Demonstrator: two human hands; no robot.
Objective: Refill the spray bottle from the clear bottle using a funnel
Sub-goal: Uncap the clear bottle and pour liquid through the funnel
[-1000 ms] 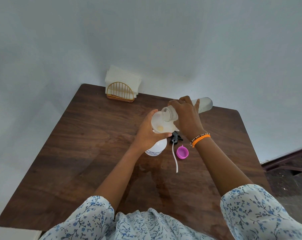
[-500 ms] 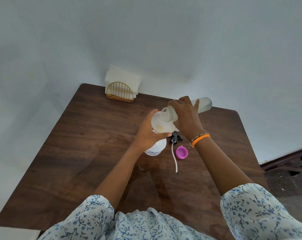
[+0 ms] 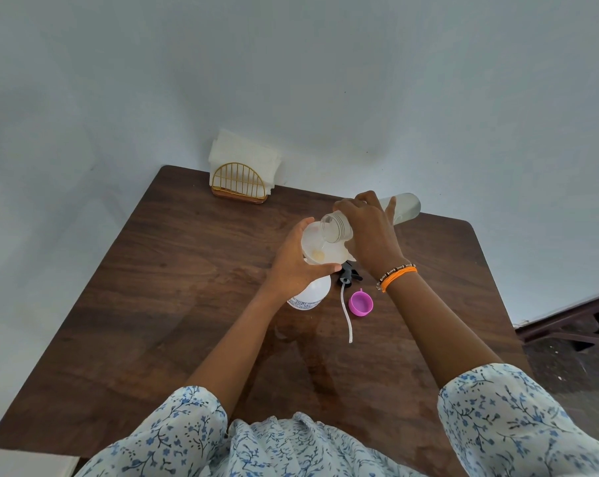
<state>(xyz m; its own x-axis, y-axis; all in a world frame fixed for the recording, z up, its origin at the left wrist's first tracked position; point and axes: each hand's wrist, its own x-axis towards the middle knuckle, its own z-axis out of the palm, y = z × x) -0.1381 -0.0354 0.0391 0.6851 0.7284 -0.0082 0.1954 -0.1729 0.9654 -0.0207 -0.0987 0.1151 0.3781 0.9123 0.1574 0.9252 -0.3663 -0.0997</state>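
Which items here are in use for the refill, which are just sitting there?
In use: clear bottle tipped by right hand; funnel on spray bottle, steadied by left hand.
Lying about: spray head, purple cap, napkin holder.

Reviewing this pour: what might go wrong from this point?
1. The clear bottle is tipped steeply in the right hand, its mouth over the funnel; liquid is pooling there and may overflow if the pour outpaces the drain.
2. Only the left hand steadies the funnel on the spray bottle; a slip may tilt both.
3. The spray head and purple cap lie close by, where spills would wet them.
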